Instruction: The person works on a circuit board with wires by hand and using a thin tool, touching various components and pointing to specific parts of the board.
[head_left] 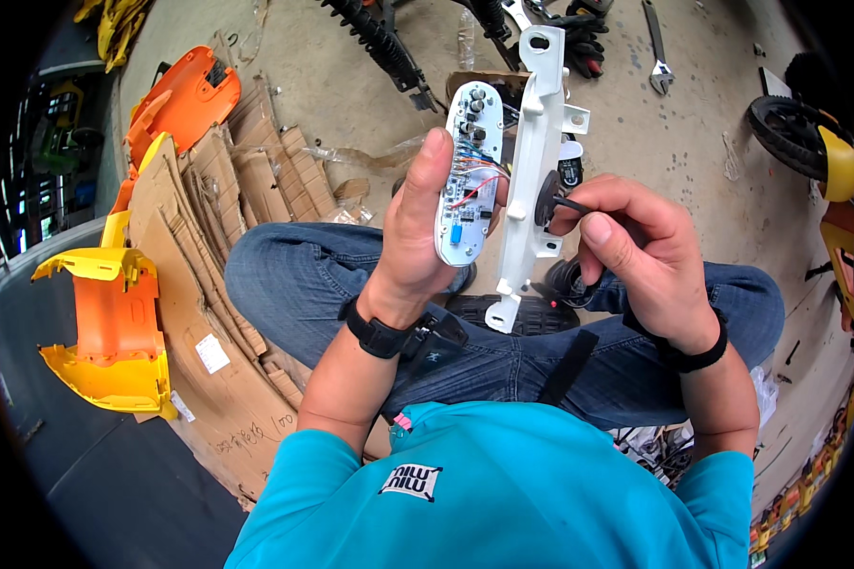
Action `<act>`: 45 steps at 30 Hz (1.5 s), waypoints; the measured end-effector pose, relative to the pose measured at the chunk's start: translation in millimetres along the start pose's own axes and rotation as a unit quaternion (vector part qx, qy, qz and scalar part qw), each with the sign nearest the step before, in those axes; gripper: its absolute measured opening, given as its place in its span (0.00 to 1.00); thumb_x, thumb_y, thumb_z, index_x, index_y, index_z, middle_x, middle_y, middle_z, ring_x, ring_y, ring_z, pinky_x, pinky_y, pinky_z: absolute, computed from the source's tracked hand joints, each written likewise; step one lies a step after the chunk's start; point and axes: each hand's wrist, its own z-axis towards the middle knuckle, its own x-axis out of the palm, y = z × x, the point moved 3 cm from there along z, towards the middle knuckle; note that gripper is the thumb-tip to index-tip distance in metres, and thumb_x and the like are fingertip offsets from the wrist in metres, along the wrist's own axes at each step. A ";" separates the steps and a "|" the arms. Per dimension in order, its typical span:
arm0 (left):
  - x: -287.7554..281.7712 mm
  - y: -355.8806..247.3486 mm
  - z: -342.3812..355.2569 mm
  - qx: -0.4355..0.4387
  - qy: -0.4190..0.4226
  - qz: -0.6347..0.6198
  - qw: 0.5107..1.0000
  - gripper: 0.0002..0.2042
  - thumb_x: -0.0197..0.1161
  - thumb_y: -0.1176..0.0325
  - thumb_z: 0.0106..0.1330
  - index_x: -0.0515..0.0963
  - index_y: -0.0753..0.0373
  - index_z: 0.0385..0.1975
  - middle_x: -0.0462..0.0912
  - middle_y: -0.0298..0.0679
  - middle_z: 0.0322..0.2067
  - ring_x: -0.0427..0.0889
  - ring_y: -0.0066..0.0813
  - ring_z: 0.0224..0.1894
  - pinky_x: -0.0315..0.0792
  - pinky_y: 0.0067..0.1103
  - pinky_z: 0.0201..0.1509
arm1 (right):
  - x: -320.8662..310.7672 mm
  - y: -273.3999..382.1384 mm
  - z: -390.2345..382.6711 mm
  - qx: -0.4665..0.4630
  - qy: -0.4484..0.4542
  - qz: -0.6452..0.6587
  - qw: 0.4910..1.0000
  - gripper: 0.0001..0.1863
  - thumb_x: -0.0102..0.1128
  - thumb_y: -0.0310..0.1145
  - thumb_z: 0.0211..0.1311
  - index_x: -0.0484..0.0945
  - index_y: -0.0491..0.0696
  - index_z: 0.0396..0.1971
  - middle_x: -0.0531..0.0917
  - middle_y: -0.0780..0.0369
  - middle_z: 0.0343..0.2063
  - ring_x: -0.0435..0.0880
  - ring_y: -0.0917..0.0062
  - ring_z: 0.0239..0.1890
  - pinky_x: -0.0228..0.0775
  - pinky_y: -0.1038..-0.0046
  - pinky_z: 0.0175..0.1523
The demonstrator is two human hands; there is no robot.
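My left hand point(414, 213) is closed round a long oval circuit board point(471, 171) in a pale casing, its component side up. Red, blue and white wires run from the board toward a long white metal bracket point(531, 161) with end holes and side tabs. The bracket stands almost upright in front of me; whether my left fingers also grip it is hidden. On its right side sits a round black part point(546, 198). My right hand point(640, 247) pinches a thin black piece point(569, 204) against that part; its full shape is hidden by my fingers.
Flattened cardboard point(194, 294) lies at my left with orange and yellow plastic shells point(114, 327) on it and beside it. An adjustable wrench point(659, 57) lies on the floor ahead. Black coil springs point(375, 43) stand beyond the board. A black wheel point(786, 136) is at far right.
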 end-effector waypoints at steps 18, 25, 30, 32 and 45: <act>-5.4 44.6 5.0 0.046 0.110 0.078 0.990 0.25 0.56 0.54 0.71 0.67 0.63 0.61 0.76 0.39 0.53 0.78 0.25 0.52 0.75 0.23 0.53 | 13.0 22.4 7.7 -0.073 -0.045 -0.032 0.996 0.13 0.54 0.30 0.71 0.75 0.37 0.47 0.83 0.60 0.35 0.82 0.81 0.36 0.77 0.79 0.43; 0.1 71.6 -2.1 -0.080 0.137 -0.014 0.987 0.23 0.56 0.48 0.69 0.70 0.59 0.54 0.77 0.35 0.47 0.80 0.25 0.47 0.78 0.24 0.46 | 14.6 29.0 21.5 0.015 -0.022 -0.225 0.974 0.11 0.59 0.28 0.66 0.77 0.37 0.44 0.82 0.62 0.32 0.83 0.84 0.34 0.78 0.82 0.40; -6.4 86.8 -19.7 -0.239 0.117 -0.091 0.959 0.28 0.54 0.37 0.64 0.72 0.61 0.41 0.73 0.35 0.33 0.71 0.23 0.30 0.66 0.23 0.32 | -5.4 77.7 30.3 0.001 0.109 -0.295 0.949 0.09 0.57 0.29 0.60 0.80 0.38 0.31 0.82 0.52 0.24 0.83 0.63 0.30 0.76 0.69 0.38; -2.6 90.5 -23.5 -0.268 0.178 -0.061 0.945 0.31 0.52 0.33 0.63 0.72 0.63 0.36 0.70 0.34 0.26 0.65 0.22 0.24 0.59 0.22 0.27 | -0.6 90.8 33.5 0.032 0.139 -0.314 0.939 0.09 0.56 0.29 0.59 0.80 0.37 0.30 0.81 0.52 0.23 0.83 0.63 0.29 0.76 0.69 0.38; 39.6 95.6 -51.7 -0.369 0.347 -0.284 0.814 0.40 0.41 0.27 0.63 0.73 0.64 0.50 0.75 0.39 0.21 0.58 0.21 0.18 0.50 0.21 0.23 | 19.1 87.4 45.6 0.286 0.158 -0.399 0.857 0.10 0.53 0.29 0.59 0.80 0.37 0.28 0.81 0.52 0.19 0.83 0.66 0.26 0.75 0.66 0.37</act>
